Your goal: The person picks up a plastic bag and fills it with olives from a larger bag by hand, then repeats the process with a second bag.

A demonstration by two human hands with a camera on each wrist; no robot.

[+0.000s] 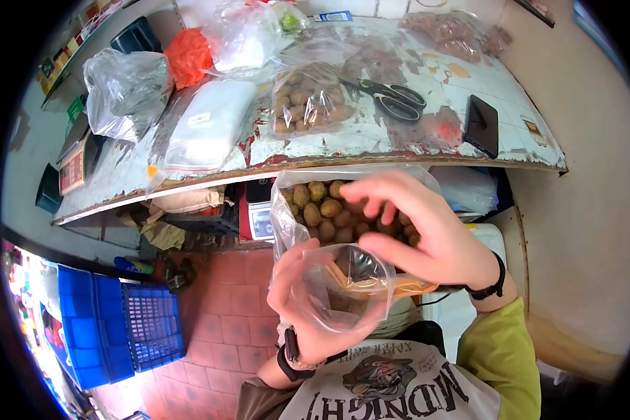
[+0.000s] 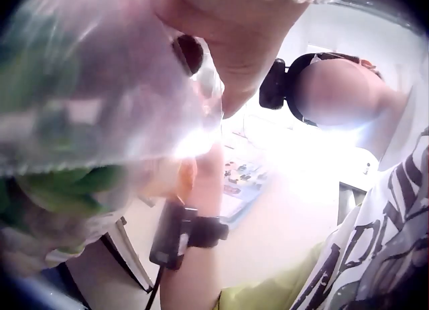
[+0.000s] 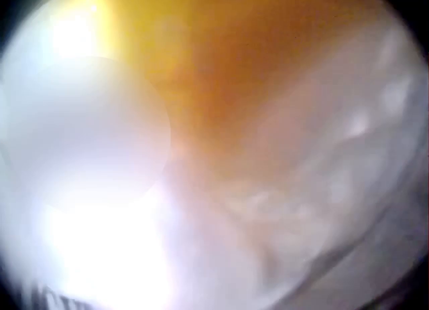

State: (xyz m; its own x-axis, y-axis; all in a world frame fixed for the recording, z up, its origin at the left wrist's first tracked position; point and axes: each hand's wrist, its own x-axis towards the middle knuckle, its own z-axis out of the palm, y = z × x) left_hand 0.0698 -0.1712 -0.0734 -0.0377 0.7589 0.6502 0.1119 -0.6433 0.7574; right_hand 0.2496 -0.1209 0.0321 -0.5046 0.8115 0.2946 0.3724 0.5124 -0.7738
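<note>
My left hand (image 1: 306, 329) holds a small clear plastic bag (image 1: 383, 297) by its side, with the mouth spread wide. Through that bag some dark, shiny and yellow-brown shapes show. In the left wrist view, blurred clear plastic (image 2: 87, 116) fills the left side, close to a hand (image 2: 231, 35). My right hand (image 1: 427, 227) hovers over brown egg-shaped fruits (image 1: 323, 208), its fingers loosely bent and thumb apart from them. Those fruits lie in a large clear plastic bag (image 1: 281, 217) below the shelf edge. The right wrist view is too blurred for detail.
On the worn shelf (image 1: 259, 143) above lie a filled bag of similar fruits (image 1: 308, 101), black scissors (image 1: 395, 101), a phone (image 1: 481, 126) and a stack of clear bags (image 1: 213, 122). A scale (image 1: 261, 220) stands beside the large bag. Blue crates (image 1: 94, 325) stand at left.
</note>
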